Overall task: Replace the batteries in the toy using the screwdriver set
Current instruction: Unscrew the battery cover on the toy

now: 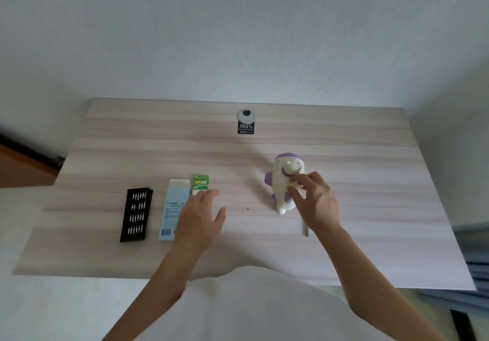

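Note:
A white and purple toy lies on the wooden table right of centre. My right hand reaches onto its underside, thumb and fingertips pinching at a spot on the body. My left hand hovers flat with straight fingers over the table, its fingertips by a green battery pack. A pale blue box lies under the left hand's edge. Left of it sits a black tray of screwdriver bits. A tiny dark screw lies between my hands. A grey screwdriver handle pokes out under my right wrist.
A round cable grommet with a black label sits at the table's back centre. White walls close in behind and to the right. Blue fabric hangs off the table's right side.

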### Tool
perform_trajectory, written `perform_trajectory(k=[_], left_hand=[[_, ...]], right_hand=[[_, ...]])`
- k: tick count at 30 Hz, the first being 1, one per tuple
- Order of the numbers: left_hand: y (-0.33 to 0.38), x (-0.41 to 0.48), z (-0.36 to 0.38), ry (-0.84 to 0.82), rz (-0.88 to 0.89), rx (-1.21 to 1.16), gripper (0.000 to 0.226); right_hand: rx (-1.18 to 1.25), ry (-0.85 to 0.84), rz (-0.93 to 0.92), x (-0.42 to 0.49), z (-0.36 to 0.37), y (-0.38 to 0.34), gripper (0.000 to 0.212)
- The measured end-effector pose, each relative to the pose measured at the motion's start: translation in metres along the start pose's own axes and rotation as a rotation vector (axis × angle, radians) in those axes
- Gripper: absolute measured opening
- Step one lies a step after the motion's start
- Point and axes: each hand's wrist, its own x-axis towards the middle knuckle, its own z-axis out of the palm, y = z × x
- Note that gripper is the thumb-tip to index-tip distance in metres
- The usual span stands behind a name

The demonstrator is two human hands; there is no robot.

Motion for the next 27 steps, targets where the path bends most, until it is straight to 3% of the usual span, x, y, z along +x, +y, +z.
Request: perform_trajectory(k=[5,10,14,20,27], left_hand=[[0.026,0.022,0.016,-0.077,0.168,-0.014,0.045],[0.059,0.049,0.046,-0.211,0.359,-0.186,0.061],[0.074,0.059,0.063,-0.263,0.358,-0.342,0.072],[0.083,0.066,0.068,-0.203,0.375,-0.504,0.059],[0.079,0.072,0.076,-0.193,0.37,-0.534,0.066]], right_hand=[[-0.003,-0.004,-0.025,0.004,0.001,0.001,0.014],[0.01,-0.006,-0.028,0.009,0.0,0.002,0.01],[0.022,0.02,-0.053,0.01,0.002,0.004,0.01],[0.023,0.032,-0.054,0.012,0.001,0.01,0.01],[0.008,0.065,-0.105,0.017,0.001,0.014,0.009]])
